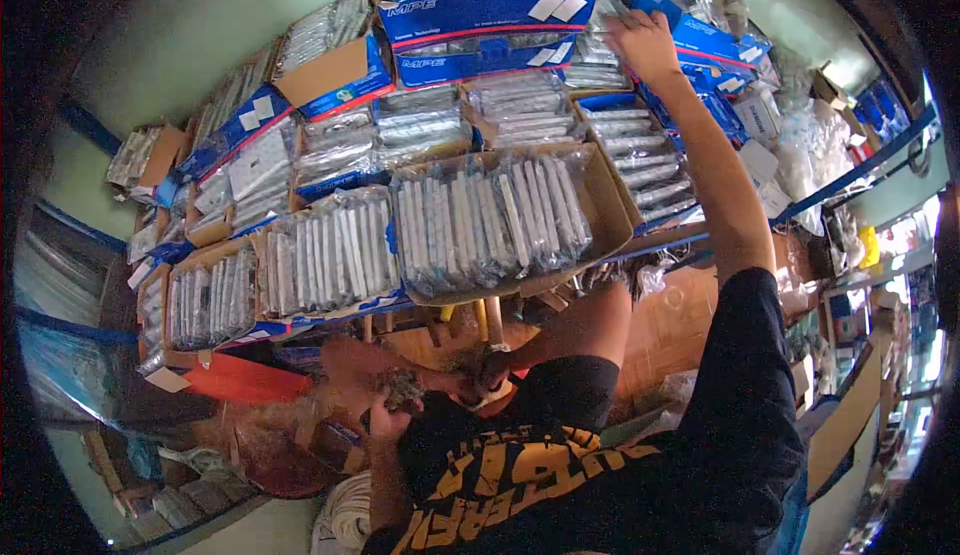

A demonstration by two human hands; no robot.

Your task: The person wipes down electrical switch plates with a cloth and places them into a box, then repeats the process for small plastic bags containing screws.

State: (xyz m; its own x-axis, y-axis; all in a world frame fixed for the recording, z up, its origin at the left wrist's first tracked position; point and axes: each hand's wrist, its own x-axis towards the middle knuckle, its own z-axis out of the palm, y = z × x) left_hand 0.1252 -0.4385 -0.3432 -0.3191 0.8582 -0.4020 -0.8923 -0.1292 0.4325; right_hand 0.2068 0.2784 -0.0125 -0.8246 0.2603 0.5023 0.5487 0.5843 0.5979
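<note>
My right hand (645, 47) is stretched far up to the upper right, its fingers bent over plastic-wrapped packets (597, 47) beside the blue boxes. What lies under the fingertips is partly hidden. Low in front of my body, my left hand (390, 417) is closed around a small grey, crumpled bundle (405, 389), possibly a plastic bag of small parts; its contents are too blurred to tell. An open carton of clear-wrapped flat white pieces (490, 217) stands between the two hands, its pieces on edge in a row.
More open cartons (328, 255) of wrapped pieces stand in tiers. Blue MPE boxes (490, 17) are stacked at the back. A red box or flap (250, 379) is at lower left. Clear plastic bags (800, 145) and a metal rail (850, 180) are on the right. Bare legs (590, 330) show below.
</note>
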